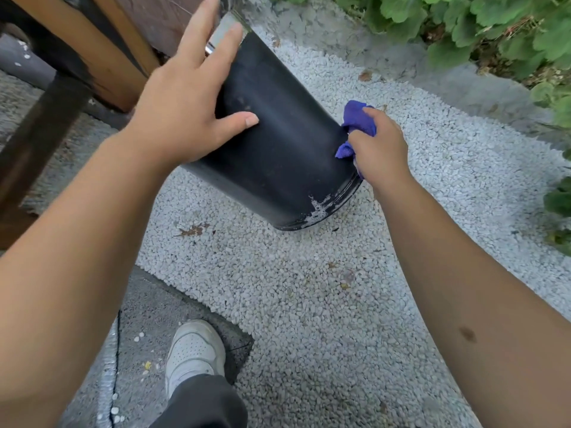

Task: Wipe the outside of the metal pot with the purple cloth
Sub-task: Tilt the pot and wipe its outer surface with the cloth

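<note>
A tall black metal pot [284, 149] stands on white gravel, with chipped paint near its bottom edge and a bare metal rim at the top. My left hand [188, 100] lies flat on its left side, fingers spread up toward the rim, thumb across the wall. My right hand [378, 149] is closed around a bunched purple cloth [358, 118] and presses it against the pot's right side, low down. Part of the cloth is hidden inside my fist.
Brown wooden posts [102, 50] stand just left of the pot. A concrete kerb [463, 84] and green plants [494, 29] border the gravel on the right. My white shoe [194, 350] rests on a dark paving slab [154, 319] below.
</note>
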